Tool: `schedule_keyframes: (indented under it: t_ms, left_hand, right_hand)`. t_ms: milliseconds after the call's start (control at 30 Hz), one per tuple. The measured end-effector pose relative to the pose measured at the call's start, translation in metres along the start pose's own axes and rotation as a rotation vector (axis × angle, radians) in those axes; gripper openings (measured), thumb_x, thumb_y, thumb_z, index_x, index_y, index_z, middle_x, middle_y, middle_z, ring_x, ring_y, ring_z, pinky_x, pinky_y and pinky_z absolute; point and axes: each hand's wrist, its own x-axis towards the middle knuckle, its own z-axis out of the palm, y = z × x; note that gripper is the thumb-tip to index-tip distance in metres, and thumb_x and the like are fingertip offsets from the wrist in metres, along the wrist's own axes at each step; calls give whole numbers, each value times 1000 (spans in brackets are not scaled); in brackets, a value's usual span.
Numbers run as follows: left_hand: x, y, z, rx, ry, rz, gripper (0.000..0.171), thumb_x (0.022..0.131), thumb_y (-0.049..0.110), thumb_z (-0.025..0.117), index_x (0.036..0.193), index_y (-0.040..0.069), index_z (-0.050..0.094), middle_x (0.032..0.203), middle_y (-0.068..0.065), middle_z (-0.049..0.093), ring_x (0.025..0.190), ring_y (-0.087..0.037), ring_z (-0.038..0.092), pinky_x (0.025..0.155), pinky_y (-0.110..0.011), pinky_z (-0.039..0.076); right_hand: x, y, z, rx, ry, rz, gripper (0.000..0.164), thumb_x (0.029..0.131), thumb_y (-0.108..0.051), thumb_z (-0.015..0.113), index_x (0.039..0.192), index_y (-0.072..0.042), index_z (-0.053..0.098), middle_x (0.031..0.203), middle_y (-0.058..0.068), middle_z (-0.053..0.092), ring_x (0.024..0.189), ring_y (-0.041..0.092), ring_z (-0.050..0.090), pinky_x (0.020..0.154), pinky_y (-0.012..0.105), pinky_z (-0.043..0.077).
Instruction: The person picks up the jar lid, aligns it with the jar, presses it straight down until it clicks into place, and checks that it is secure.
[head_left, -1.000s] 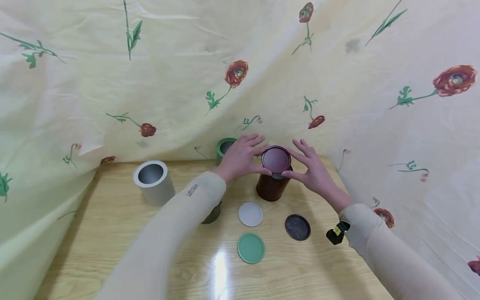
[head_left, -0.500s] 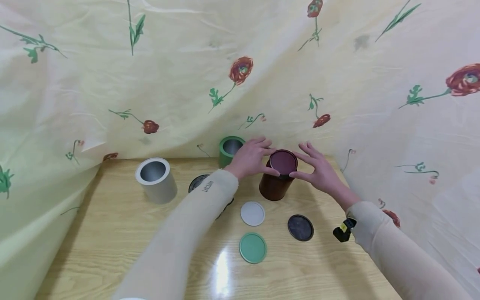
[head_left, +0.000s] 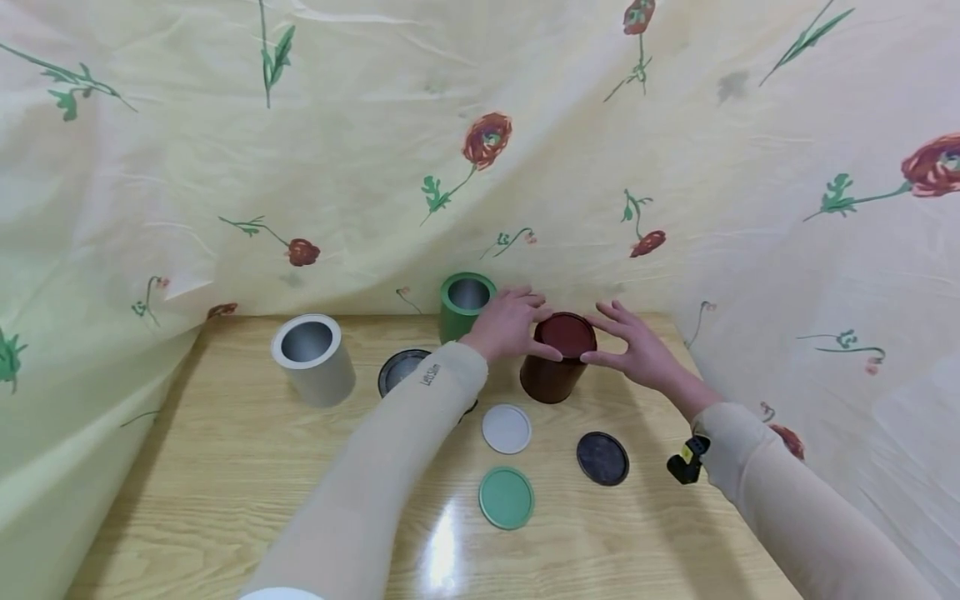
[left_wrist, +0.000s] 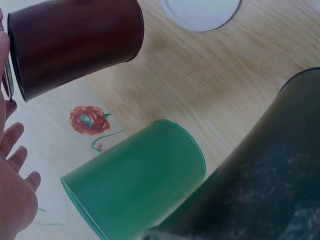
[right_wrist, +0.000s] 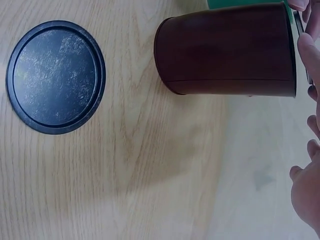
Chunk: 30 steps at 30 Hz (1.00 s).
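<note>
1. evenly, in head view, left hand (head_left: 510,327) and right hand (head_left: 637,348) pinch opposite edges of the red lid (head_left: 567,335) above maroon canister (head_left: 553,381), likely for balance.
2. left wrist: lid seen edge-on, narrow gap to canister.
3. right wrist: canister upright on surface (right_wrist: 125,150), dark, smooth, fine line along its side.

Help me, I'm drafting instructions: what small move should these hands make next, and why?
Probably lower the dark red lid onto the dark red canister: the left hand and right hand hold it by its edge, and the right wrist view shows a gap between lid and canister.
</note>
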Motion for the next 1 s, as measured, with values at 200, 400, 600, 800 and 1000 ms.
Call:
schedule_keyframes:
  t_ms: [200,400,600,800,1000]
  left_hand:
    - [0,3,3,-22,-34,-22,86,88,80,67,157,28,58,166,-7,48,159,-29,32,130,-49,27]
    - [0,2,3,-34,-70,-40,86,91,79,64,159,28,54,169,-7,43,161,-29,28,131,-50,25]
    - [-1,4,-4,-31,-107,-38,85,92,79,63,160,29,53,172,-5,39,162,-29,26,131,-52,23]
    - [-4,5,-10,-8,-127,-38,85,92,80,62,160,28,54,172,-4,39,163,-29,25,131,-55,21]
    - [-7,2,-6,45,-101,-32,86,92,82,58,159,29,54,172,-2,39,164,-28,22,132,-54,17]
  right_hand:
    - [-1,4,3,-4,-16,16,69,97,-28,82,156,-3,55,170,27,32,162,49,11,122,76,22]
    - [3,8,5,10,-26,-5,69,97,-28,82,155,-3,55,169,28,33,161,52,12,120,78,22]
    - [3,9,0,-12,-75,21,69,99,-32,80,157,-6,54,172,27,27,162,51,4,120,80,18]
    - [2,2,-4,-96,-127,24,73,101,-41,75,160,-7,50,174,25,24,162,52,4,120,79,20]
    - [0,-1,0,-173,-115,-23,75,103,-48,69,162,-6,46,172,27,27,160,54,10,118,79,25]
